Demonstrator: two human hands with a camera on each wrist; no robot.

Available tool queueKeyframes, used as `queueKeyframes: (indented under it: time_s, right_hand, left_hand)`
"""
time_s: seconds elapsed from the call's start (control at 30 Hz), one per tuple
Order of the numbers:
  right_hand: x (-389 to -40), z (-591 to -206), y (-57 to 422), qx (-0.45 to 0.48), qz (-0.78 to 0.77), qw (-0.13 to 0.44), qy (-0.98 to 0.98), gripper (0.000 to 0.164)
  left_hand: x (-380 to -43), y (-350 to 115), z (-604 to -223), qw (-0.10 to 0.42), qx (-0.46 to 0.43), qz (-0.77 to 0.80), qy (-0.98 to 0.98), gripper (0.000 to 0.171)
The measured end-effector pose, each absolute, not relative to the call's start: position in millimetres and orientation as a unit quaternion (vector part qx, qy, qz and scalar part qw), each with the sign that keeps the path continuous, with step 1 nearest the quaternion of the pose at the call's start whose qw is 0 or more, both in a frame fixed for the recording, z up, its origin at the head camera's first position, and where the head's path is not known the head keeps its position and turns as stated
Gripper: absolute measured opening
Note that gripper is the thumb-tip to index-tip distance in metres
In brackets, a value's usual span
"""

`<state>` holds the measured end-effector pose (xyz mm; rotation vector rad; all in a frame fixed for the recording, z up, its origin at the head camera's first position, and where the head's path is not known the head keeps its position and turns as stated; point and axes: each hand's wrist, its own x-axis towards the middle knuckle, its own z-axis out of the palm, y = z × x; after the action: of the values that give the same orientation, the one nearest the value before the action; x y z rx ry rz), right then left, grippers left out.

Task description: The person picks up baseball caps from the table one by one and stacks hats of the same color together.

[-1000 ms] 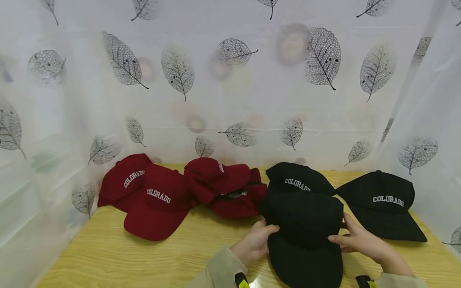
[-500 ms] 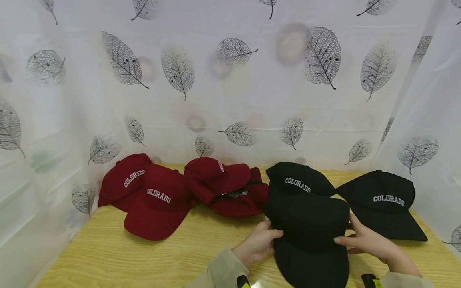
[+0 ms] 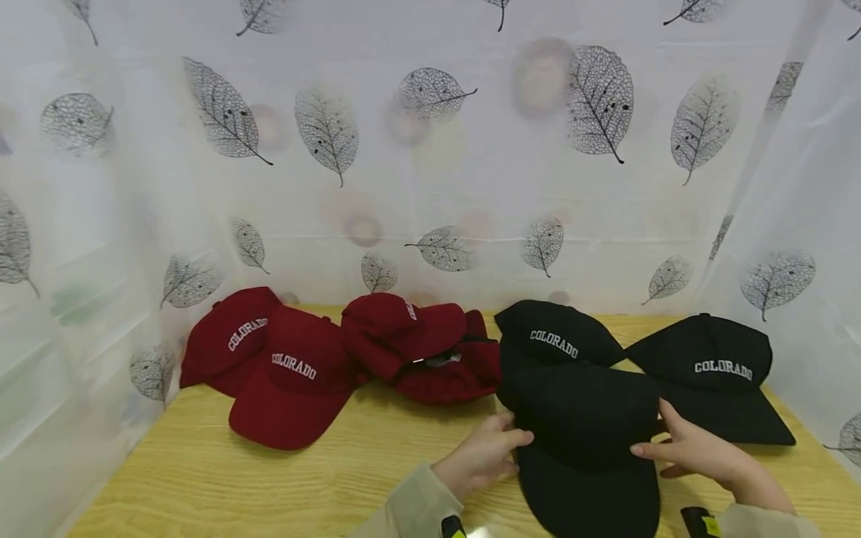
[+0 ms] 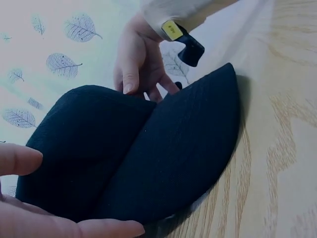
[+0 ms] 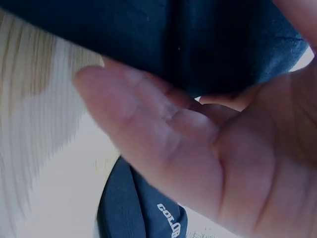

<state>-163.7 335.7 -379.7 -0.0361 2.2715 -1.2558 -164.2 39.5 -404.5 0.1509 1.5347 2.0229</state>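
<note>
A black baseball cap [image 3: 588,448] is between both hands, its brim toward me and its crown overlapping a second black cap [image 3: 558,336] behind it. My left hand [image 3: 480,456] grips its left side, thumb on top and fingers at the edge. My right hand [image 3: 699,456] holds the opposite side, thumb over the crown and other fingers partly hidden below. In the left wrist view, the held cap [image 4: 148,153] is close over the table, with the right hand [image 4: 141,59] on its far side. The right wrist view shows the right hand's fingers [image 5: 148,129] under the dark cloth.
Another black cap [image 3: 726,373] lies at the right, lettered COLORADO. Several dark red caps [image 3: 296,381] lie overlapping along the left and middle of the wooden table [image 3: 255,493]. A white curtain [image 3: 457,172] with leaf prints stands behind and at both sides.
Both hands have shifted the held black cap a little to the right. The grip looks the same, and the other caps keep their places while the head view tilts slightly.
</note>
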Motion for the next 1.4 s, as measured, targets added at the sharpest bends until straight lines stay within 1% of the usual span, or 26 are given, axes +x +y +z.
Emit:
queueKeyframes:
  time_s: [0.27, 0.43, 0.6, 0.9, 1.13, 1.4]
  right_hand:
    - [-164, -383, 337, -0.017, -0.448, 0.276, 0.85, 0.099]
    - [-164, -384, 333, -0.027, -0.44, 0.265, 0.858, 0.094]
    - [-165, -384, 331, -0.024, -0.432, 0.269, 0.861, 0.091]
    - [-165, -383, 329, -0.025, -0.42, 0.278, 0.864, 0.087]
    - [-165, -383, 327, -0.034, -0.433, 0.281, 0.856, 0.08]
    - [-166, -384, 324, -0.047, -0.429, 0.281, 0.857, 0.077]
  left_hand:
    - [-165, 39, -406, 0.306, 0.039, 0.751, 0.584, 0.068]
    - [-168, 39, -407, 0.306, 0.024, 0.75, 0.586, 0.067]
    - [-169, 39, -408, 0.305, 0.014, 0.756, 0.578, 0.065]
    - [-170, 40, -411, 0.288, 0.015, 0.763, 0.578, 0.063]
    - [-170, 40, -413, 0.285, 0.018, 0.759, 0.585, 0.064]
    - [-172, 38, -416, 0.279, -0.008, 0.763, 0.583, 0.061]
